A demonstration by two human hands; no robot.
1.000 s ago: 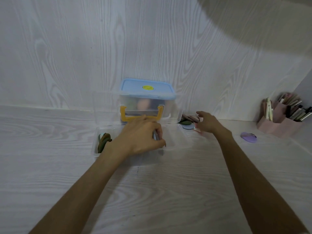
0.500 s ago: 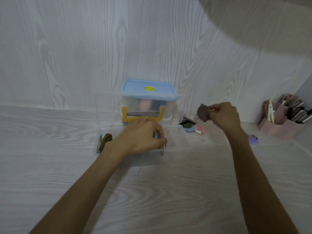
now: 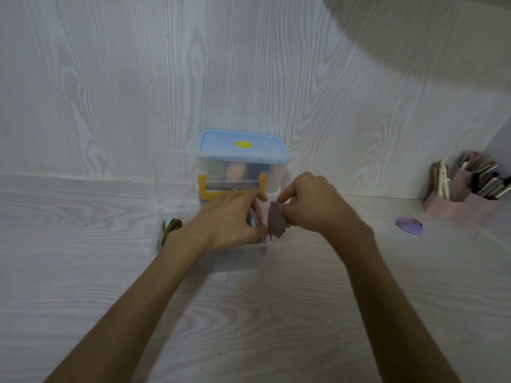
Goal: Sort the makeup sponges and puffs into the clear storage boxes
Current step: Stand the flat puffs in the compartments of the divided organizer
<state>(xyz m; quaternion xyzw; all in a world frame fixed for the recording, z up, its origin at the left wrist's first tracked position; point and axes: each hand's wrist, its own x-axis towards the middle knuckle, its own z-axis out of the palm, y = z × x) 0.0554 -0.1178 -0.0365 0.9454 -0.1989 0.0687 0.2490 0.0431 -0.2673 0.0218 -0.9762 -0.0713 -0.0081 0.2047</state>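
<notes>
A low clear storage box [image 3: 163, 214] lies open on the table, its lid standing upright behind it. Olive-green puffs [image 3: 171, 229] stand on edge at its left end. My left hand [image 3: 229, 219] reaches into the box's right end, fingers curled round puffs standing there, a grey one [image 3: 252, 220] showing. My right hand [image 3: 315, 205] pinches a mauve-brown puff [image 3: 276, 221] on edge, just above the box's right end and close to my left fingertips.
A taller clear box with a blue lid and yellow handle [image 3: 243, 161] stands behind against the wall. A purple puff [image 3: 409, 225] lies on the table at the right. A pink organiser with pens and brushes [image 3: 464, 194] stands at the far right.
My right hand picked up the mauve-brown puff from the pile at the right, lifted it and carried it left and down to the box's right end. My left hand stayed in the box.
</notes>
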